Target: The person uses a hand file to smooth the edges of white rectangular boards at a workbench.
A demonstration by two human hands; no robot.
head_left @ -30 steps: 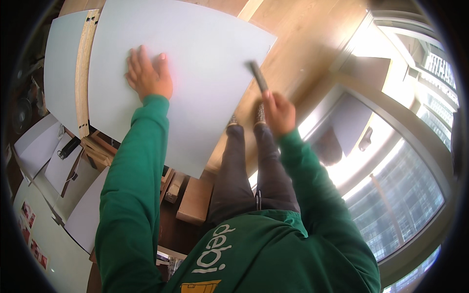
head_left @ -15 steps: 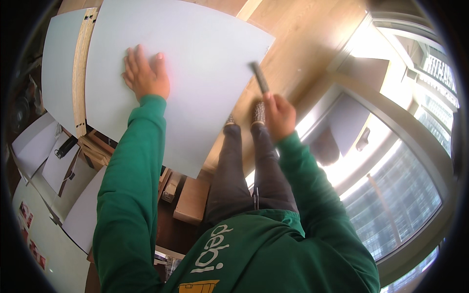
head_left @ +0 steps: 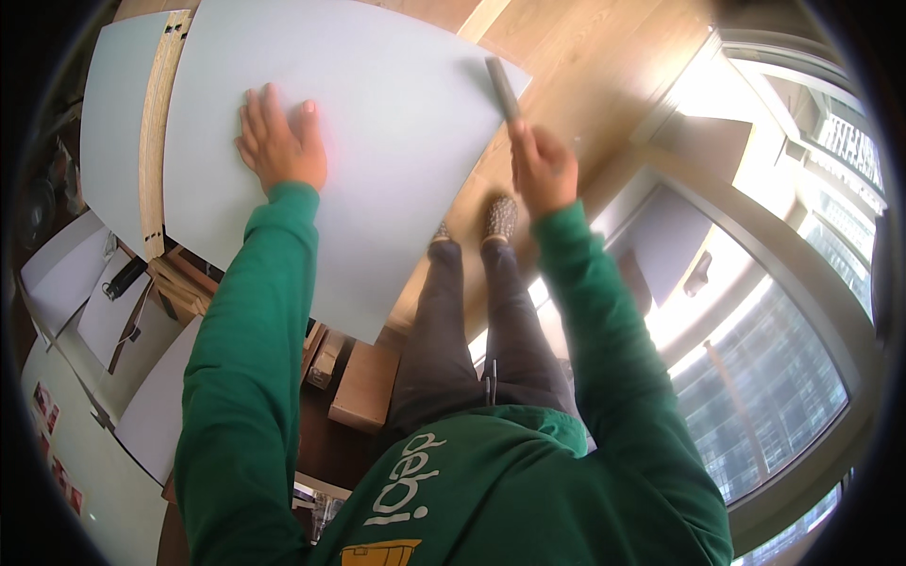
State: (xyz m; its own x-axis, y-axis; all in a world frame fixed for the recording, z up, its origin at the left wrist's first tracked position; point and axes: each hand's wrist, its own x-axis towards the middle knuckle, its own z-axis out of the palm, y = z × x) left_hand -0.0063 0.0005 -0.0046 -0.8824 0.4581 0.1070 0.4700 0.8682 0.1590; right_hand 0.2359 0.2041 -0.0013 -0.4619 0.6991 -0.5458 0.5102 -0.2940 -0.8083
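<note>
A large pale grey-blue panel [head_left: 377,123] lies flat in front of me, resting on wooden frame pieces. My left hand [head_left: 280,143] presses flat on its top, fingers spread. My right hand [head_left: 543,168] is shut on the handle of a grey metal hammer [head_left: 502,87]. The hammer's head hangs over the panel's right edge, near its far corner. My two shoes [head_left: 491,222] stand on the wooden floor just below that edge.
A light wooden rail [head_left: 156,123] runs along the panel's left side, with a second pale panel [head_left: 109,123] beyond it. Small cardboard boxes [head_left: 363,387] and white sheets [head_left: 66,283] lie at lower left. A tall window [head_left: 755,311] fills the right.
My right hand has swung the hammer up and away along the panel's right edge toward the far corner. My left hand has stayed pressed on the panel.
</note>
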